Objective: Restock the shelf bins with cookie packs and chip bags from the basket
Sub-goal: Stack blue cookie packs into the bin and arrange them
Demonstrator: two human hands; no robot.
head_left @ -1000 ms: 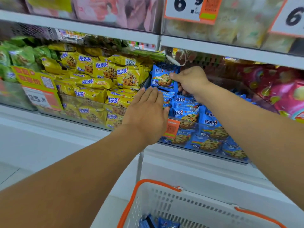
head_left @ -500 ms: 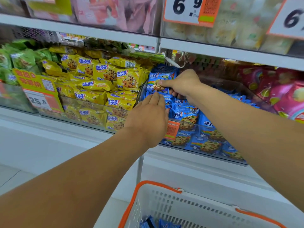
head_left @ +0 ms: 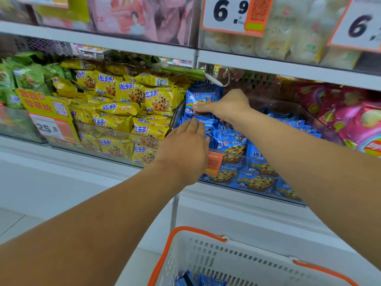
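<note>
- The right hand [head_left: 226, 107] reaches into the clear bin [head_left: 321, 122] of blue cookie packs and pinches one upright blue pack [head_left: 203, 98] at the bin's back left corner, thumb across its front, fingers curled behind.
- That pack stands against the divider, just beside the yellow cookie packs [head_left: 132, 112] heaped in the neighbouring bin to the left.
- The left hand [head_left: 185, 147] lies palm down at the blue bin's front left corner, its fingers straight and together; their tips touch the loose blue packs [head_left: 233, 141] just below the held one.
- The two hands are near each other, the left one lower and nearer the camera.
- More blue packs lie flat behind the bin's clear front wall, under the right forearm.
- Below, the white basket [head_left: 237, 259] with orange handles stands before the shelf; a few blue packs [head_left: 206, 282] show at its bottom.
- Pink chip bags [head_left: 358, 124] fill the bin on the right.
</note>
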